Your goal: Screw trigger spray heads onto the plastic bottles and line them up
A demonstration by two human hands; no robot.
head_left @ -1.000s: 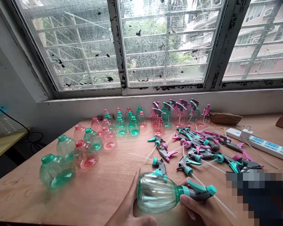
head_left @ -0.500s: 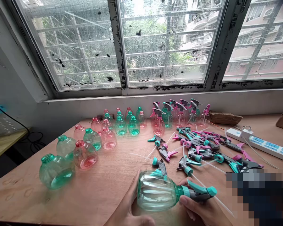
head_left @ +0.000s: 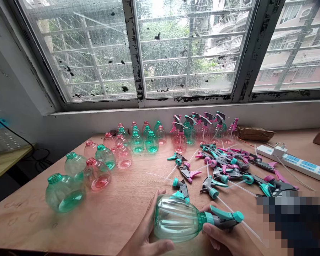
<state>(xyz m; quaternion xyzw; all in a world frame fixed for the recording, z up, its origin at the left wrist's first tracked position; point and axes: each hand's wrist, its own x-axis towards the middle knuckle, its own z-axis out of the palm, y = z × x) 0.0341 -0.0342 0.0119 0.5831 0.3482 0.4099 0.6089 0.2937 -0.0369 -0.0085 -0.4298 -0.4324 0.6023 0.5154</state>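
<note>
My left hand (head_left: 145, 233) wraps the base of a clear teal spray bottle (head_left: 176, 219) that lies on its side over the wooden table (head_left: 122, 206). My right hand (head_left: 226, 238) is closed round the bottle's neck and its teal and grey trigger head (head_left: 224, 217). The fingers of both hands curl round the bottle. A thin dip tube shows inside the bottle.
Several capless pink and teal bottles (head_left: 101, 163) stand at the left. Finished bottles with trigger heads (head_left: 200, 129) line the back by the window sill. Loose trigger heads (head_left: 229, 170) lie scattered right of centre. A white power strip (head_left: 296, 163) lies at the right, near cardboard boxes.
The bottle has turned slightly in my hands and my left thumb has shifted along its base. Everything else on the table is as before.
</note>
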